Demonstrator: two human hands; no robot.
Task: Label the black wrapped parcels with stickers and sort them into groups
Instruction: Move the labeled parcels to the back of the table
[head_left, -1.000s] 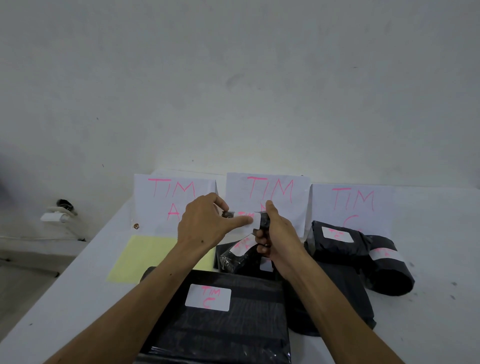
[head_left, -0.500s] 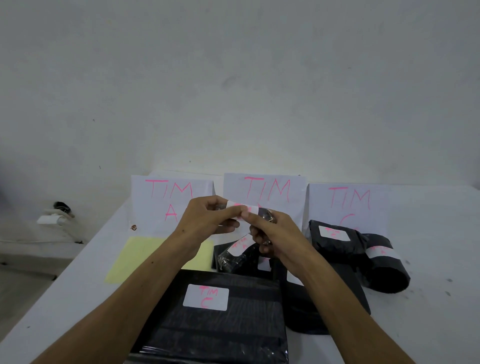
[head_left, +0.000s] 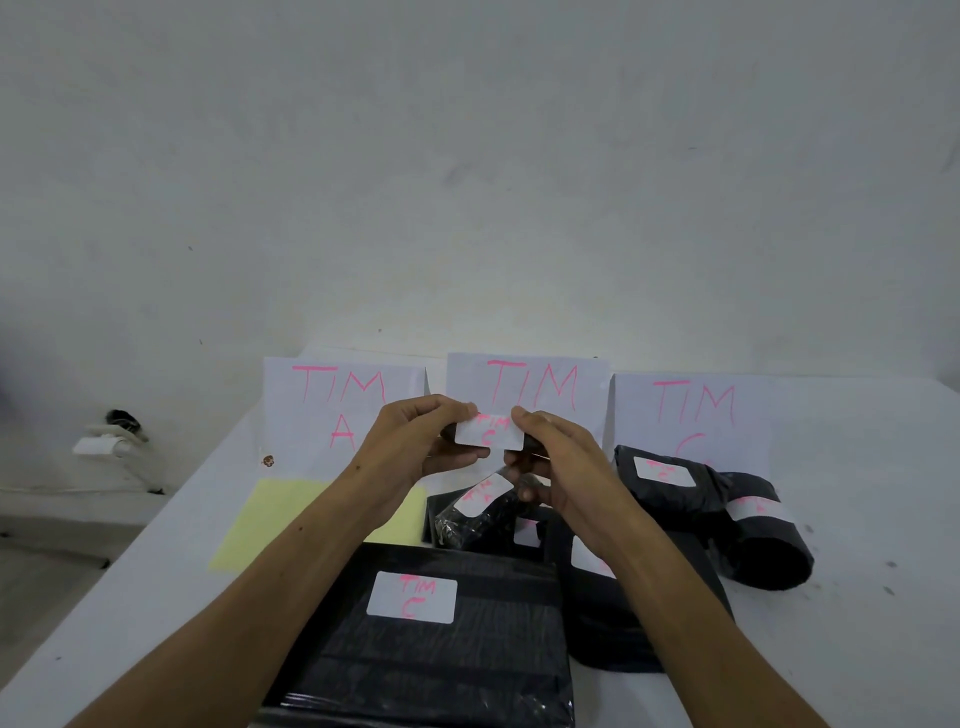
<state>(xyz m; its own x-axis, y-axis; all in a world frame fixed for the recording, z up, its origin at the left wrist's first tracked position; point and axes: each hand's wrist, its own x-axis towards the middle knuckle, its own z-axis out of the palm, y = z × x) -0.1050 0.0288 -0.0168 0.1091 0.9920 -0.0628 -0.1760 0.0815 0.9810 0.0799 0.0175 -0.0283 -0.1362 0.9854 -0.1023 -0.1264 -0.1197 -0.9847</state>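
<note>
pale plaster wall rises behind a white table (head_left: 130, 597), and three paper signs stand along its far edge: "tim a" (head_left: 343, 410), a middle sign (head_left: 535, 384) whose lower letter is hidden by the hands, and a third sign (head_left: 696, 410) with its letter partly covered. one yellow sheet (head_left: 265, 519) lies flat in front of the first sign. six black parcels show on the table, though overlaps make the count unsure: a large flat parcel (head_left: 431, 660) nearest the camera with a "tim c" sticker, a small shiny parcel (head_left: 478, 514) under the hands, a parcel behind it (head_left: 530, 530), a dark flat parcel (head_left: 639, 623) below the right forearm, and two bundled parcels (head_left: 670, 493) (head_left: 769, 545) on the right, each stickered. left hand (head_left: 415, 447) and right hand (head_left: 561, 457) are raised over the middle, fingers pinched closed on the two ends of one white sticker (head_left: 488, 431), with a small dark item (head_left: 532, 443) just behind it, mostly hidden.
</note>
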